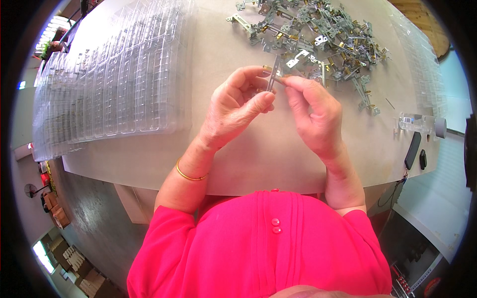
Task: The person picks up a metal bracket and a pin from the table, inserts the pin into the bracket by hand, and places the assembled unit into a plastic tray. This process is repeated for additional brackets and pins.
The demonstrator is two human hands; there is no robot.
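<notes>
Between thumb and fingers, my left hand (238,102) grips a narrow metal bracket (274,72), held nearly upright above the table. Close beside it, my right hand (315,109) is closed in a pinch at the bracket's right side. Thumb and forefinger meet near a small thin part there, too small to name. Beyond both hands lies a heap of metal brackets (343,44), silver with brass-coloured pieces, tangled together. The nearest of them lie just past my fingertips.
Stacked clear plastic trays (144,84) with long compartments cover the left of the table (263,164). More clear trays (417,64) stand along the right edge. A clear bottle (417,123) with a grey cap lies there, near a black flat object (412,150) and a smaller black one (423,159).
</notes>
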